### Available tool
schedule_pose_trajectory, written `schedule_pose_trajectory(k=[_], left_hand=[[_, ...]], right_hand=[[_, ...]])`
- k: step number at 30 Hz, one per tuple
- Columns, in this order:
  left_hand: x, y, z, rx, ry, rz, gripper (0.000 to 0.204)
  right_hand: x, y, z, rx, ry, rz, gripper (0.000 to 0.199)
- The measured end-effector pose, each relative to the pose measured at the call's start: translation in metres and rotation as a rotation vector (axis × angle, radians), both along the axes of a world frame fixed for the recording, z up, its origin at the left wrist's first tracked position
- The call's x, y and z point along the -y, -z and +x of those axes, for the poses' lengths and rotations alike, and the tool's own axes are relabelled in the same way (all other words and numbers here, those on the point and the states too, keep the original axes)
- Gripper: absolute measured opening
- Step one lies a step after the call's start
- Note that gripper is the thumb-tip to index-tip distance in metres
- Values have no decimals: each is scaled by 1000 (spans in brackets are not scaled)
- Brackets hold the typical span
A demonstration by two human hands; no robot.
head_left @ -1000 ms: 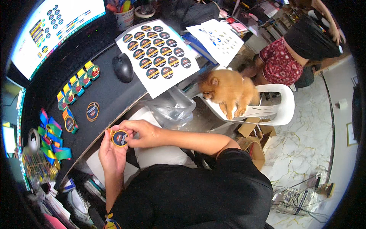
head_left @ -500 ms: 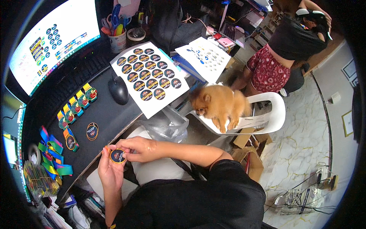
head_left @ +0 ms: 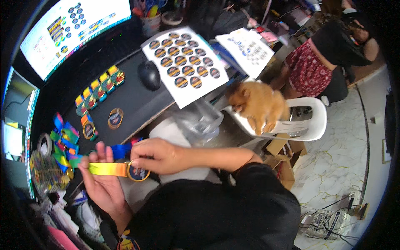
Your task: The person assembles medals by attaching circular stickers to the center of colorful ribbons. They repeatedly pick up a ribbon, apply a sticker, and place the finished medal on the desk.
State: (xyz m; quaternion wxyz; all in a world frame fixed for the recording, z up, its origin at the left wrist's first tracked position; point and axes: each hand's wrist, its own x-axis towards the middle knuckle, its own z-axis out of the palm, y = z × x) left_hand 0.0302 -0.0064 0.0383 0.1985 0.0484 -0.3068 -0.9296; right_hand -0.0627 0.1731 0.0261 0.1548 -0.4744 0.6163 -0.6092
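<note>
In my right hand (head_left: 156, 156) a round medal (head_left: 138, 172) with a dark face and gold rim is pinched between thumb and fingers. Its ribbon (head_left: 107, 168), orange and yellow near the medal and green farther out, stretches left to my left hand (head_left: 102, 183). That hand is palm up, its thumb against the ribbon and its fingers fairly straight. A blue stretch of ribbon (head_left: 120, 151) shows behind my right hand. On the desk beyond lie a dark round disc with a gold edge (head_left: 115, 118), a medal with folded ribbon (head_left: 88, 129) and a row of several medals (head_left: 100, 91).
A white sheet of round stickers (head_left: 183, 64) lies beside a black mouse (head_left: 149, 75). Colourful ribbons (head_left: 64, 141) are heaped at the desk's left. A monitor (head_left: 75, 31) stands behind. A brown dog (head_left: 260, 104) sits on a white chair (head_left: 318, 121) at right; another person (head_left: 316, 62) stands beyond.
The medal's ribbon is now drawn out between my hands; before, both hands were close together at the medal. My left hand has moved left, and the whole view has shifted.
</note>
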Motion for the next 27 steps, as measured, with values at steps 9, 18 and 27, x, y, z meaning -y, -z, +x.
schedule_pose_trajectory(k=[9, 18, 27], left_hand=[[115, -15, 37, -430, -135, 329, 30], [155, -32, 88, -510, -280, 195, 35], [128, -69, 94, -611, -168, -179, 33]], right_hand=[[-55, -39, -48, 131, -314, 570, 14], [-62, -12, -103, 73, 112, 475, 17], [-23, -10, -108, 159, 106, 786, 20]])
